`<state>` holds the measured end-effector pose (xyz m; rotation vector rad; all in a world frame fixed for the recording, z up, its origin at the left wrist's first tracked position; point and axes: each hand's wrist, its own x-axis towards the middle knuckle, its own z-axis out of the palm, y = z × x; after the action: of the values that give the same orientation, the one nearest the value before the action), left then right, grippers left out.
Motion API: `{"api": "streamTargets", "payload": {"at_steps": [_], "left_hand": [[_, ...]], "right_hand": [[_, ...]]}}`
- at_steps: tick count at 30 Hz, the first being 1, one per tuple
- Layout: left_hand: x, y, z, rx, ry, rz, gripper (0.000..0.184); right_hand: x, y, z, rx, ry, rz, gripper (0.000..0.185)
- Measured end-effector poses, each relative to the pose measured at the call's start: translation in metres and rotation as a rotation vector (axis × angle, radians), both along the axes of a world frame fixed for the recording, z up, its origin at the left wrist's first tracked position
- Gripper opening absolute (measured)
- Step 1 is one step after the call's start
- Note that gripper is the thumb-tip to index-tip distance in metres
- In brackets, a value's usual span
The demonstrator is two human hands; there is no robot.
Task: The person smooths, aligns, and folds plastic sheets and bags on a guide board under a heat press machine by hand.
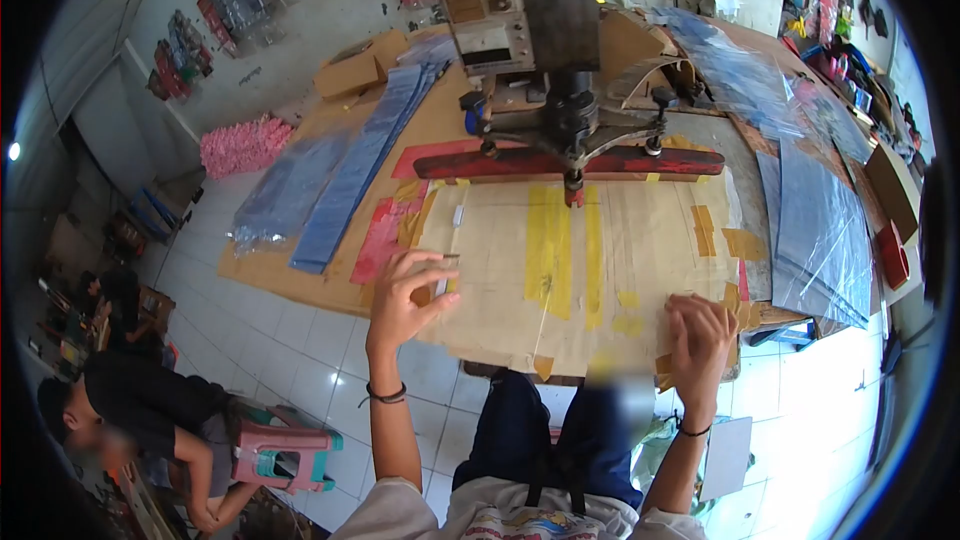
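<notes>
While the red bar (pixel 660 162) is bolted across under the machine (pixel 572 115), a person in a black top (pixel 140 400) is hunched well off to its left, right by a pink and teal stool (pixel 285 450). Between that corner and the bar you get a pink bundle (pixel 245 147), then long blue sheets (pixel 350 175) slanting over the table, with a cardboard box (pixel 360 65) just beyond them, also left of the bar.

The tan covering (pixel 490 230), patched with yellow tape (pixel 548 250), spreads out on the near side of the bar. Left hand (pixel 405 300) is over its left edge, nearer the wearer than the bar's left end, thumb and fingers apart in a loose C beside a small pale strip (pixel 442 283). Can't tell if it's touching that.

Right hand (pixel 705 335) is at the covering's near right corner, out from the bar's right end, fingers curled in loosely. Honestly can't tell if anything's pinched in there. Further right of the bar, more blue sheets (pixel 820 230) are stacked under clear, shiny plastic, with a red ring (pixel 892 253) past them.
</notes>
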<state>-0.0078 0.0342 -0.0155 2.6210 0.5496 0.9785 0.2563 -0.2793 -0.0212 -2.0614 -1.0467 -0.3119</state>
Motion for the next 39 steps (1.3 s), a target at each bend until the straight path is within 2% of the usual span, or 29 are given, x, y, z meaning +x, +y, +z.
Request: {"api": "streamTargets", "payload": {"at_steps": [3, 4, 8, 11, 19, 22, 23, 25, 26, 27, 29, 30, 33, 36, 37, 39], "left_hand": [[-0.003, -0.007, 0.002, -0.027, 0.0, 0.008, 0.037], [-0.003, -0.006, 0.003, -0.007, 0.006, 0.0, 0.038], [-0.004, -0.001, 0.001, 0.004, 0.012, -0.025, 0.038], [-0.006, 0.0, -0.001, 0.044, 0.001, -0.028, 0.035], [-0.006, 0.005, -0.007, -0.005, -0.064, -0.043, 0.034], [-0.008, 0.005, -0.005, -0.002, -0.073, -0.062, 0.033], [-0.009, 0.003, -0.002, -0.001, -0.073, -0.067, 0.032], [-0.009, 0.0, 0.011, 0.027, 0.063, -0.081, 0.034], [-0.008, -0.002, 0.019, 0.042, 0.141, -0.094, 0.035], [-0.002, -0.005, 0.028, 0.049, 0.18, -0.176, 0.036], [0.029, -0.019, 0.041, 0.055, 0.25, -0.338, 0.038], [0.043, -0.028, 0.042, 0.042, 0.248, -0.379, 0.042], [0.069, -0.043, 0.028, 0.067, 0.388, -0.356, 0.045], [0.085, -0.052, 0.044, 0.029, 0.499, -0.352, 0.051], [0.087, -0.055, 0.045, 0.0, 0.569, -0.358, 0.052], [0.1, -0.055, 0.028, 0.108, 0.376, -0.33, 0.051]], "right_hand": [[-0.006, 0.026, 0.028, -0.072, -0.023, 0.053, 0.022], [-0.002, 0.038, 0.027, -0.159, 0.018, 0.117, 0.036], [-0.016, 0.086, 0.014, -0.337, -0.098, 0.213, 0.052], [-0.022, 0.093, 0.01, -0.398, -0.208, 0.216, 0.051], [-0.005, 0.071, 0.017, -0.485, -0.198, 0.292, 0.047], [-0.031, 0.045, 0.016, -0.415, -0.288, 0.235, 0.039], [-0.033, 0.035, 0.025, -0.491, -0.21, 0.266, 0.034], [-0.04, 0.022, 0.065, -0.629, -0.049, 0.323, 0.026], [-0.019, 0.023, 0.054, -0.544, -0.098, 0.328, 0.017], [-0.003, 0.03, 0.05, -0.515, -0.155, 0.298, 0.016], [0.032, 0.052, 0.051, -0.367, -0.127, 0.349, 0.023], [0.051, 0.062, 0.045, -0.342, -0.135, 0.378, 0.04], [0.075, 0.077, 0.037, -0.431, -0.134, 0.355, 0.052], [0.083, 0.079, 0.042, -0.532, 0.115, 0.419, 0.059], [0.08, 0.078, 0.038, -0.576, 0.115, 0.402, 0.057], [0.084, 0.074, 0.04, -0.676, 0.083, 0.367, 0.052]]}}
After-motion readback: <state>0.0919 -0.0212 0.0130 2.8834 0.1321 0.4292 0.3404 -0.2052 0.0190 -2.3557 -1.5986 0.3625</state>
